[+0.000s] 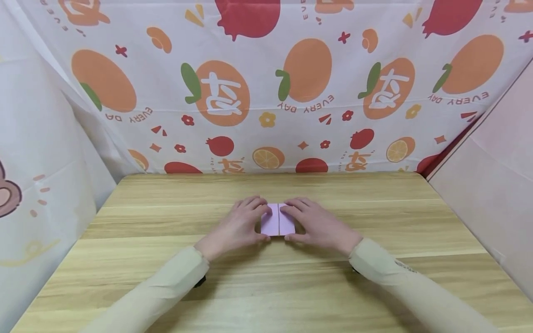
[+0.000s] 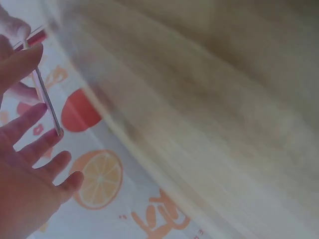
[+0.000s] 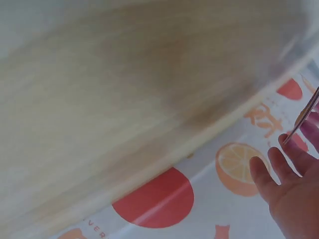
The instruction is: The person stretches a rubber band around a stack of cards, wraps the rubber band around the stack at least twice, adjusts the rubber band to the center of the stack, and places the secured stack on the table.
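A small pink folded paper (image 1: 270, 224) lies near the middle of the wooden table, seemingly just above it, with a narrow seam down its centre. My left hand (image 1: 240, 224) holds its left side, thumb at the near edge and fingers over the far part. On the right side, my right hand (image 1: 318, 225) grips it the same way. Seen nearly edge-on in the left wrist view, the paper (image 2: 47, 97) is a thin, flat layer between thumb and fingers. Fingertips of the right hand (image 3: 294, 194) meet its edge in the right wrist view, where the thumb is out of frame.
Around both forearms spreads the wood-grain tabletop (image 1: 275, 296). A white cloth with a fruit print (image 1: 266, 115) hangs along the table's back edge. Pale cloth panels (image 1: 37, 138) stand at the left and right sides.
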The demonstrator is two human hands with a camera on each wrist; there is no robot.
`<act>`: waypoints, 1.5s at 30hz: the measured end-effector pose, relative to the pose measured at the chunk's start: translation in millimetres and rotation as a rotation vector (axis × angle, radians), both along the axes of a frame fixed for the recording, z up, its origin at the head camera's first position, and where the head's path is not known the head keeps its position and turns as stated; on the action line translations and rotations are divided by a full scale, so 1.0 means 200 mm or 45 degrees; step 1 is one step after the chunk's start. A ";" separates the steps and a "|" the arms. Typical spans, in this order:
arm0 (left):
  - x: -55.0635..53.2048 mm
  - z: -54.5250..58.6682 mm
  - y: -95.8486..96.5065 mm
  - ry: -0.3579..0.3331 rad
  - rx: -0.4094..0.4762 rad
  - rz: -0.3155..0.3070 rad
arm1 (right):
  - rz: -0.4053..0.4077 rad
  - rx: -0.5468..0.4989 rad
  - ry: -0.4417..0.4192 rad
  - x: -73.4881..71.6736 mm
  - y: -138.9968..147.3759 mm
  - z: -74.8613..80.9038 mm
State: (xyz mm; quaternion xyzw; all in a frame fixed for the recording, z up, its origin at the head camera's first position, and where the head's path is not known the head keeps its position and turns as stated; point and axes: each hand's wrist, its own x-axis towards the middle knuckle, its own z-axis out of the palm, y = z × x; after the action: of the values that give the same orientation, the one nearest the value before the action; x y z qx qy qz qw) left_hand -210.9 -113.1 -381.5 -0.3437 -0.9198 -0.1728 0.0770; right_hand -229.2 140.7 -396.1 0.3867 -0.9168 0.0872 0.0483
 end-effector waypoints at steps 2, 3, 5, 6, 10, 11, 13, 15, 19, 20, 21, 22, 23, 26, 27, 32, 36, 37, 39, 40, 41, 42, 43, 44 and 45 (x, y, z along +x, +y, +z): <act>-0.01 -0.01 0.00 -0.024 -0.012 -0.003 | 0.003 0.015 -0.016 -0.01 -0.01 -0.01; -0.02 -0.01 0.00 -0.032 -0.019 -0.004 | 0.002 0.025 -0.024 -0.01 -0.01 -0.01; -0.03 -0.02 -0.01 -0.051 -0.027 -0.012 | -0.003 0.032 -0.056 -0.01 -0.01 -0.02; -0.04 -0.03 -0.01 -0.063 -0.031 -0.016 | -0.010 0.033 -0.076 -0.01 -0.01 -0.02; -0.07 -0.05 -0.02 -0.114 -0.044 -0.024 | -0.027 -0.002 -0.169 -0.02 -0.02 -0.03; -0.08 -0.06 -0.02 -0.128 -0.042 -0.024 | -0.028 -0.017 -0.193 -0.03 -0.02 -0.03; -0.10 -0.07 -0.02 -0.159 -0.038 -0.020 | -0.032 -0.040 -0.231 -0.04 -0.02 -0.03; -0.11 -0.09 -0.03 -0.191 -0.024 -0.019 | -0.037 -0.050 -0.259 -0.05 -0.02 -0.04; -0.13 -0.11 -0.03 -0.264 0.013 -0.016 | -0.046 -0.058 -0.306 -0.07 -0.02 -0.06; -0.13 -0.11 -0.03 -0.278 0.018 -0.015 | -0.050 -0.061 -0.319 -0.07 -0.03 -0.06; -0.13 -0.11 -0.04 -0.289 0.024 -0.016 | -0.052 -0.067 -0.330 -0.08 -0.03 -0.06; -0.13 -0.12 -0.04 -0.300 0.025 -0.014 | -0.054 -0.071 -0.342 -0.08 -0.03 -0.07; -0.14 -0.12 -0.04 -0.304 0.031 -0.016 | -0.053 -0.076 -0.352 -0.08 -0.03 -0.07; -0.14 -0.13 -0.05 -0.313 0.044 -0.020 | -0.044 -0.083 -0.375 -0.09 -0.03 -0.07; -0.14 -0.13 -0.05 -0.317 0.050 -0.020 | -0.037 -0.088 -0.383 -0.09 -0.03 -0.07; -0.15 -0.15 -0.07 -0.359 0.089 0.000 | -0.018 -0.150 -0.473 -0.11 -0.02 -0.07; -0.16 -0.16 -0.08 -0.402 0.104 0.017 | -0.026 -0.181 -0.521 -0.12 -0.02 -0.08; -0.16 -0.16 -0.08 -0.409 0.108 0.015 | -0.026 -0.178 -0.521 -0.13 -0.01 -0.08; -0.16 -0.16 -0.09 -0.424 0.108 0.013 | -0.019 -0.178 -0.516 -0.13 -0.01 -0.08; -0.16 -0.17 -0.09 -0.426 0.110 0.007 | -0.016 -0.178 -0.516 -0.13 -0.01 -0.08; -0.17 -0.17 -0.10 -0.432 0.114 0.002 | -0.013 -0.176 -0.514 -0.13 -0.01 -0.08; -0.17 -0.17 -0.10 -0.437 0.118 -0.003 | -0.011 -0.175 -0.512 -0.13 0.00 -0.08; -0.17 -0.17 -0.11 -0.441 0.120 -0.009 | -0.010 -0.175 -0.509 -0.14 0.00 -0.08; -0.17 -0.18 -0.11 -0.446 0.124 -0.016 | -0.011 -0.177 -0.508 -0.14 0.00 -0.08; -0.17 -0.18 -0.11 -0.451 0.128 -0.022 | -0.015 -0.173 -0.508 -0.14 0.00 -0.08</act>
State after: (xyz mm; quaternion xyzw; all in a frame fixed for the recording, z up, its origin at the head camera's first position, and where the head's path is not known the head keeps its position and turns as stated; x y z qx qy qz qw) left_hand -245.5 -135.5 -417.0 -0.3114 -0.9062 -0.2772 -0.0705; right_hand -256.5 140.4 -411.7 0.3521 -0.9025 0.2235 -0.1076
